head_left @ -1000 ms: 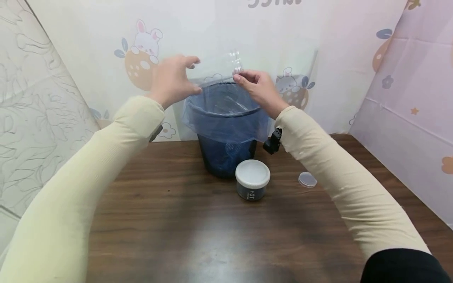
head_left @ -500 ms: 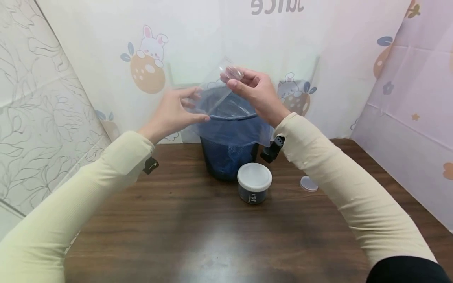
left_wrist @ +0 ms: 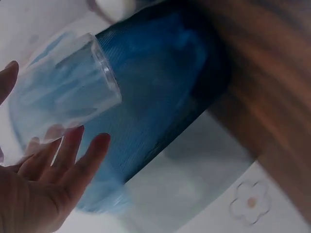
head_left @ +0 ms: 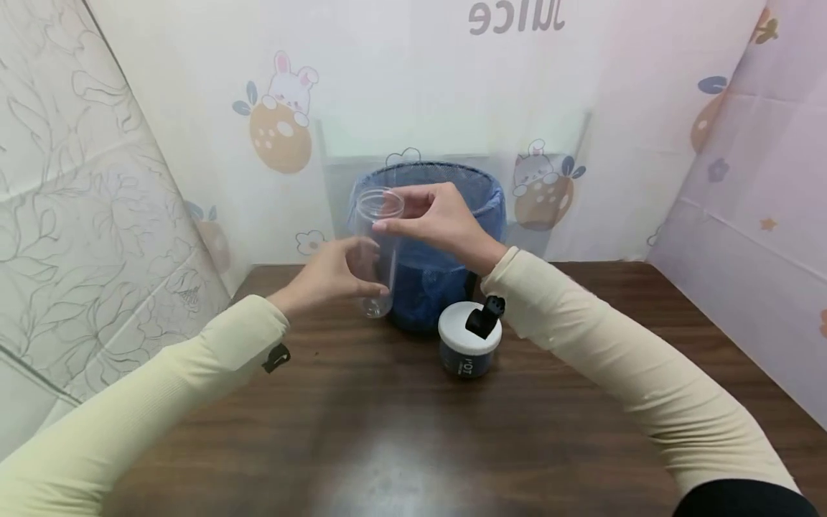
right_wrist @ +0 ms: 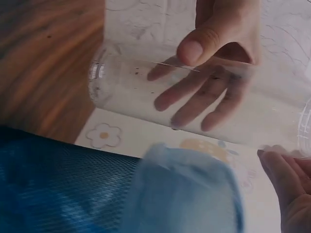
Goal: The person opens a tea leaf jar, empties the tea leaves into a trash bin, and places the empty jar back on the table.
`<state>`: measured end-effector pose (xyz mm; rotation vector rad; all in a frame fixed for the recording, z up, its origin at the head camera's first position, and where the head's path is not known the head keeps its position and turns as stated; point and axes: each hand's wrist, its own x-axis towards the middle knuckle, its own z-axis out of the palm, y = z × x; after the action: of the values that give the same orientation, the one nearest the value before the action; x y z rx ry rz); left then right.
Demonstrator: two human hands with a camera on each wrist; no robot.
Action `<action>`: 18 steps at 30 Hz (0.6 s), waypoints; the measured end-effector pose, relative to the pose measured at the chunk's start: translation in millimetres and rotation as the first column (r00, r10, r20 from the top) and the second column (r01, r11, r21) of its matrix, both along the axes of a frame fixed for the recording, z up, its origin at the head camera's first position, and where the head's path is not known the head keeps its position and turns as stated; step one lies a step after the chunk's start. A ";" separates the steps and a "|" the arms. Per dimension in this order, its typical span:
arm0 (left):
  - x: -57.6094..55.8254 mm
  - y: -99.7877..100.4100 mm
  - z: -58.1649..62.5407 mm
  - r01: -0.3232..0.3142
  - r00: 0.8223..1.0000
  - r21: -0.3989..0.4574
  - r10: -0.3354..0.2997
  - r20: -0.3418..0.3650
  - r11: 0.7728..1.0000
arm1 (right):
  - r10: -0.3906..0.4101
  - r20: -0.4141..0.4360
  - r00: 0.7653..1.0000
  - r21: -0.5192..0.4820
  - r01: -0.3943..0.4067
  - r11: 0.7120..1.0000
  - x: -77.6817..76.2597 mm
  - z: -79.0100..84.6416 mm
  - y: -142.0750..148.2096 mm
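Note:
A tall clear plastic jar (head_left: 384, 251) stands upright in the air, mouth up, before the left side of a mesh bin (head_left: 429, 291). My right hand (head_left: 446, 222) pinches it near the rim, thumb in front. Around its lower half lies my left hand (head_left: 329, 273). In the right wrist view the left fingers show through the jar (right_wrist: 126, 87), spread along its far side, the thumb overlapping the near side. The left wrist view has those fingers (left_wrist: 92, 150) fairly straight, with the thumb apart from the jar wall.
A blue plastic liner (head_left: 491, 208) covers the bin's rim. Close in front stands a tub (head_left: 468, 362) with a white lid, partly hidden by the right wrist camera (head_left: 484, 317). The wooden table (head_left: 362, 416) meets a printed cloth backdrop (head_left: 446, 86).
My right hand has brought the jar down from above the bin and turned it upright. My left hand has lowered alongside it. The small clear lid is now hidden by my right arm.

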<state>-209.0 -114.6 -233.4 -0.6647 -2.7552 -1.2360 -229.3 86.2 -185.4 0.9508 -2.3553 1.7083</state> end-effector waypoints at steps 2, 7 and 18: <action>0.6 0.7 -10.6 0.003 1.000 -0.006 -0.003 0.019 1.000 | -0.006 0.018 1.000 0.031 0.006 1.000 -0.2 -8.0 -2.1; -1.8 2.6 -35.0 -0.007 0.999 -0.052 0.009 0.046 0.999 | -0.017 0.047 0.999 0.104 0.012 0.995 -3.3 -29.1 -2.7; -6.7 4.6 -83.1 -0.003 0.995 -0.010 0.004 0.096 1.000 | -0.036 0.036 0.999 0.203 0.028 0.979 -8.4 -68.2 -4.6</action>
<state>-215.8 -109.9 -316.5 -0.6171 -2.8397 -1.2882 -237.8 81.7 -253.6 0.9077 -2.5951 1.5107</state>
